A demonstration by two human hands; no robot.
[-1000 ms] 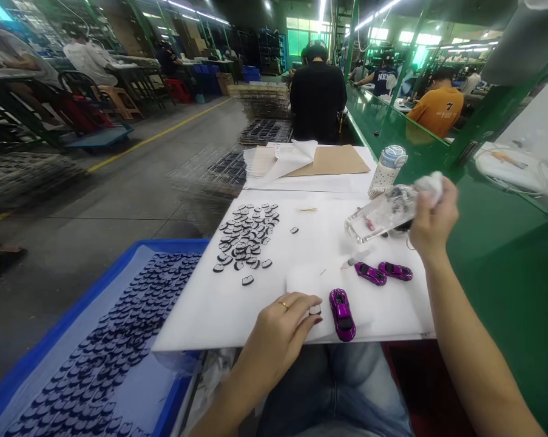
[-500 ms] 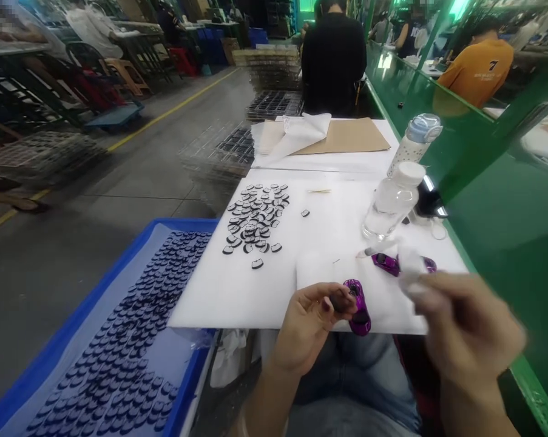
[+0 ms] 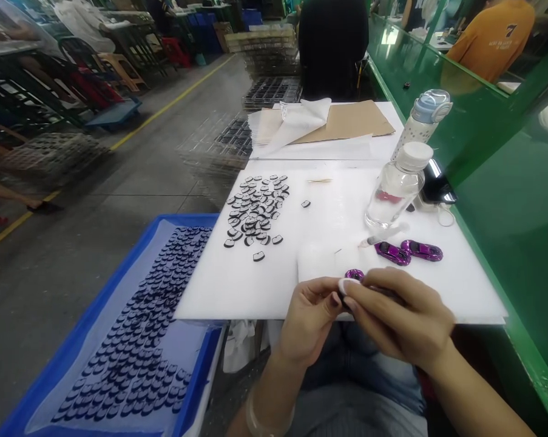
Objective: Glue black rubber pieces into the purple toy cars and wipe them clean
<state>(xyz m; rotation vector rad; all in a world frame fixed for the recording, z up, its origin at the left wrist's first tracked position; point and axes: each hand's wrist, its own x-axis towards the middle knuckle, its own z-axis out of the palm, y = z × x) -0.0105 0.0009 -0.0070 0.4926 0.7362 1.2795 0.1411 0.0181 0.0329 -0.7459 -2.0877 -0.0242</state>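
Observation:
My left hand (image 3: 306, 317) pinches a small dark curved piece (image 3: 343, 302) between thumb and fingers, just over the table's front edge. Against that piece my right hand (image 3: 399, 315) presses a small white wad (image 3: 348, 285), its fingers closed; whether it is cloth or paper I cannot tell. Just beyond my fingertips shows the end of a purple toy car (image 3: 354, 275), mostly hidden by my hands. Two more purple toy cars (image 3: 392, 253) lie end to end on the right. To the left, many similar black-edged pieces (image 3: 255, 218) are scattered, with a single piece (image 3: 305, 204) apart from them.
A blue tray (image 3: 162, 226) of dark pieces stands low at the left. On the table's right side are a clear bottle (image 3: 392, 194), a dotted bottle (image 3: 417, 130) and a phone (image 3: 437, 185). Cardboard (image 3: 360, 121) lies at the back, before a person in black (image 3: 332, 48).
My right hand has come left, bringing the white wad onto the dark piece in my left hand. The nearest toy car is now largely covered by my hands.

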